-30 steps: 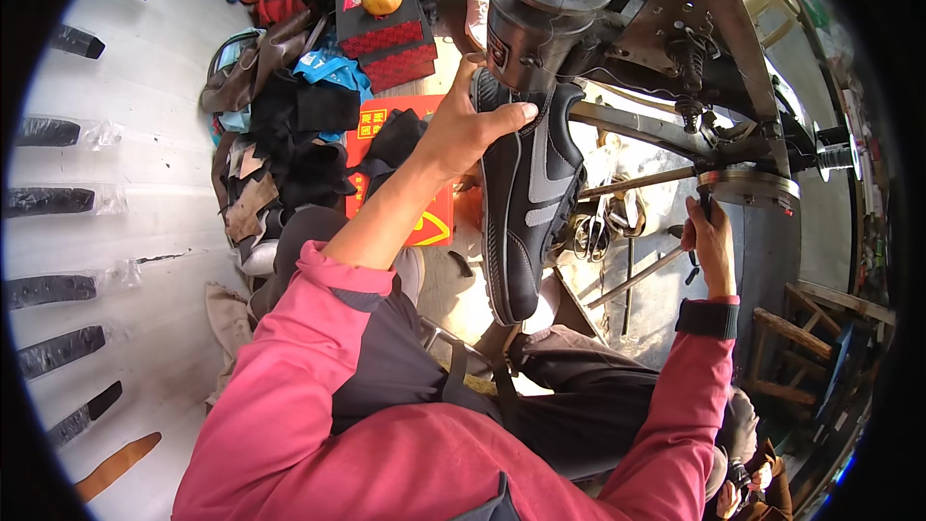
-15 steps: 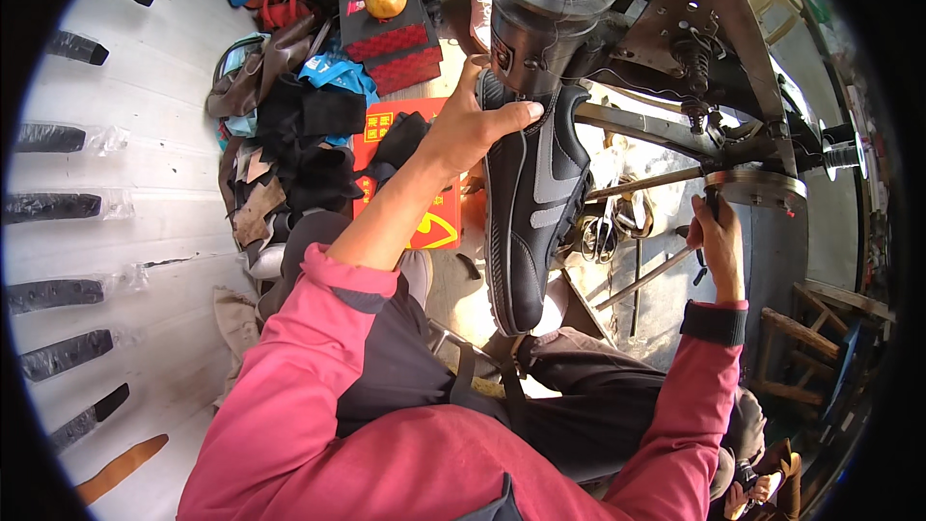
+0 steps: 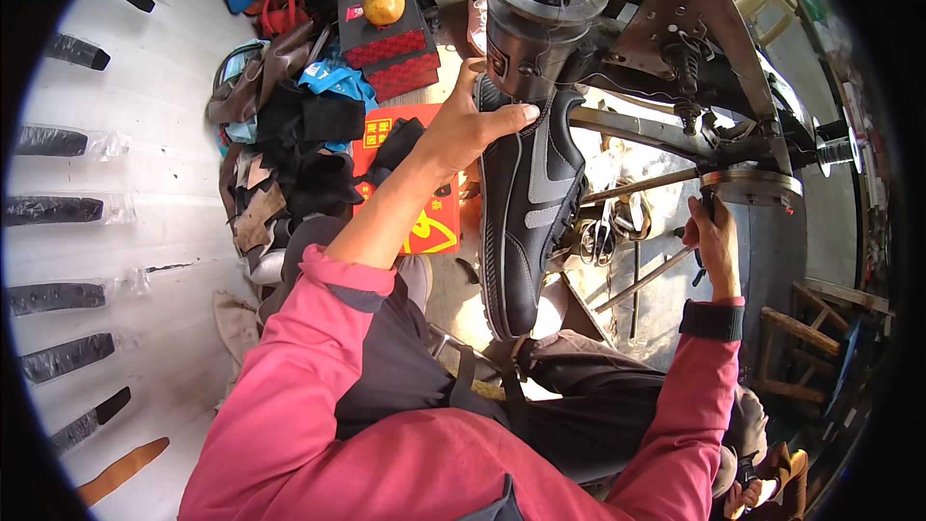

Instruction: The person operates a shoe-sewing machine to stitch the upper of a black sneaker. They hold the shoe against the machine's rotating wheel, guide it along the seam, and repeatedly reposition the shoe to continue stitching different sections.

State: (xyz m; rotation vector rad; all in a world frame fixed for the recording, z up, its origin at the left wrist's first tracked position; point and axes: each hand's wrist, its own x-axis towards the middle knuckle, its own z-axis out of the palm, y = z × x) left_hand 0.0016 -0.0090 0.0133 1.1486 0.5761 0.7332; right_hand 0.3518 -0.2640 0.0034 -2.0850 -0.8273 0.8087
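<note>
A black shoe point(image 3: 526, 222) with grey panels hangs toe-down, its heel end up against the round metal head of a shoe-stitching machine point(image 3: 540, 29). My left hand point(image 3: 473, 125) grips the shoe near the heel, thumb across the upper and fingers round behind the sole. To the right, my right hand point(image 3: 714, 241) is closed around a dark crank handle point(image 3: 709, 201) just beneath the rim of the machine's round metal wheel point(image 3: 752, 186). The shoe's opening is partly hidden behind the machine head.
Left of my arm lie leather scraps point(image 3: 318, 116) in a heap, with a red and yellow box point(image 3: 434, 222) beside them. A fruit point(image 3: 384, 7) rests on a black and red box point(image 3: 391, 48). Wrapped dark strips point(image 3: 58, 209) lie on the white surface at left. A wooden stool point(image 3: 801, 342) stands right.
The shoe and machine head appear shifted very slightly left in view, with a small tilt of the shoe. Both hands keep their grips in nearly the same places.
</note>
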